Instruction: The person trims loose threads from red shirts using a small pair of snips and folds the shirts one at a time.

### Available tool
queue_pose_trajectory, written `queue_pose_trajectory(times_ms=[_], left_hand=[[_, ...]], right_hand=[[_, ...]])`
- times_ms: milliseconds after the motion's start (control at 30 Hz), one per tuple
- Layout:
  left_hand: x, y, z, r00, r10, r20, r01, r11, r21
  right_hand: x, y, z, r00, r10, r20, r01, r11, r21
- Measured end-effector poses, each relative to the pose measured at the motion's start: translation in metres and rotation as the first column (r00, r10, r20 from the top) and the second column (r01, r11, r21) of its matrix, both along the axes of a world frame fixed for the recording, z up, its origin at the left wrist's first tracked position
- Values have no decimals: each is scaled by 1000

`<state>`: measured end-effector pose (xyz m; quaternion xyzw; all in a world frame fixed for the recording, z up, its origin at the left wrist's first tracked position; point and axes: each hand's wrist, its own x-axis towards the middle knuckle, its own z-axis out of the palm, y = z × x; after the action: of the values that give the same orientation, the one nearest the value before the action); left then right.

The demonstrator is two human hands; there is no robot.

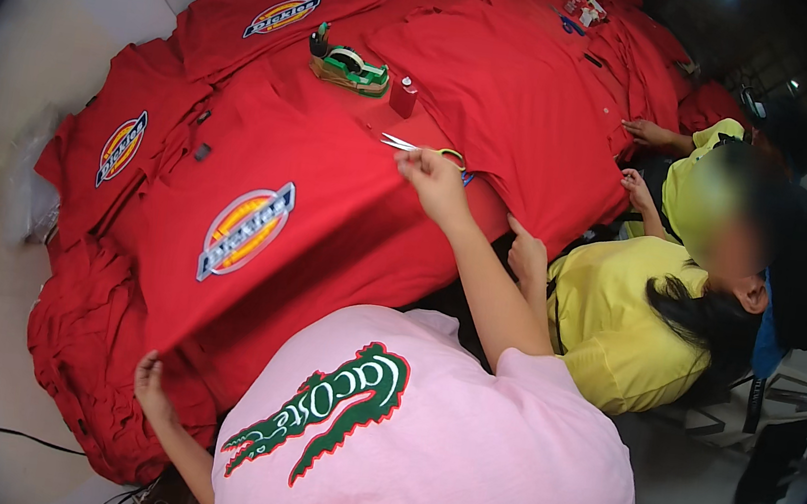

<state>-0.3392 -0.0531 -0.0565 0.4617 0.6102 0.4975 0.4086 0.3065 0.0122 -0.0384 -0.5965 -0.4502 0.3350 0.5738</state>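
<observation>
My left hand (149, 378) pinches the lower left corner of a red T-shirt (333, 168) with an oval chest emblem. My right hand (429, 181) pinches the same shirt's upper right edge. Between my hands the shirt is stretched, its near edge lifted and casting shadow on red cloth beneath. Just beyond my right fingers lie scissors (452, 155) with a yellow handle, partly covered by the hand. Further back are a green tape dispenser (357, 72) and a small red bottle (403, 98).
Red shirts (281, 20) cover most of the table, with a crumpled pile (95, 345) at the left. Close on my right, a person in yellow (629, 300) touches another red shirt (553, 99); a second person in yellow (703, 153) sits beyond. Clear plastic (30, 176) hangs at the left edge.
</observation>
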Motion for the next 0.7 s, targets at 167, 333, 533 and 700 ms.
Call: queue_pose_trajectory(times_ms=[167, 333, 533, 700], left_hand=[[-6, -22, -67, 994, -106, -33, 98, 977, -187], [9, -7, -69, 993, -104, -48, 92, 974, -208], [0, -7, -58, 964, -28, -265, -8, 991, -136], [-25, -20, -88, 996, 28, -83, -35, 995, -90]], right_hand=[[-7, -52, -50, 860, 43, 509, 131, 944, -302], [-23, -50, -52, 684, -37, 729, 195, 972, -134], [-21, -58, -21, 840, -104, 532, 208, 968, -139], [-13, -70, -36, 898, -126, 422, 201, 970, -137]])
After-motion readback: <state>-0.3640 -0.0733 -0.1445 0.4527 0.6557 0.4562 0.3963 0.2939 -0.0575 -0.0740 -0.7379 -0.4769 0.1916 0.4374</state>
